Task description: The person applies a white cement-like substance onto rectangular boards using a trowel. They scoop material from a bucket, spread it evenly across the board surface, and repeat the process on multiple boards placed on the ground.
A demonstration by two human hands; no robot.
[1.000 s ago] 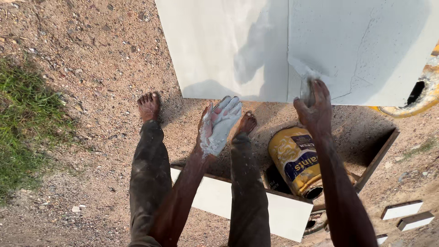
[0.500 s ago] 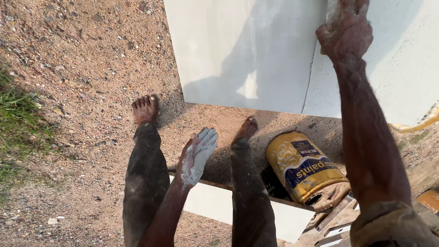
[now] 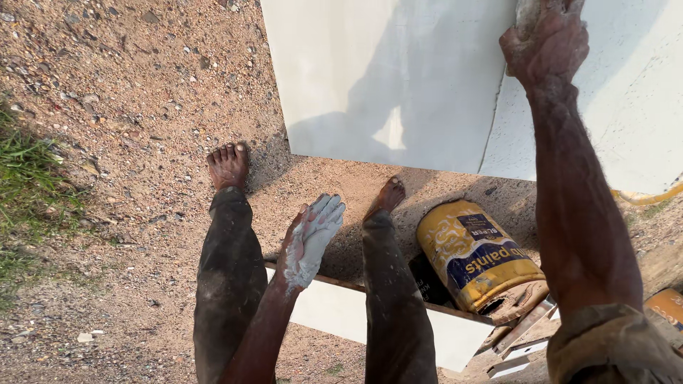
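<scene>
Up at the top right of the head view, I see my right hand raised against the white board, fingers curled around a pale lump that is cut off by the upper edge; I cannot tell what that lump is, nor how firmly it is gripped. The board itself runs out of view at the top and right, so its full extent is hidden. A faint line divides its smoother left part from a rougher, streaked right part.

My left hand hangs lower, between my legs, held flat with fingers extended and together, gripping nothing. Its palm and fingers are coated in white paste. The two hands are well apart.

Below the board, on the sandy gravel ground, both bare feet stand near the board's lower edge. A yellow paint tin lies tilted on its side just beside my right leg, resting in a shallow wooden tray with a white face; my legs and right forearm hide much of the tray. A second yellow container shows only as a sliver at the right edge. Grass borders the left side.
</scene>
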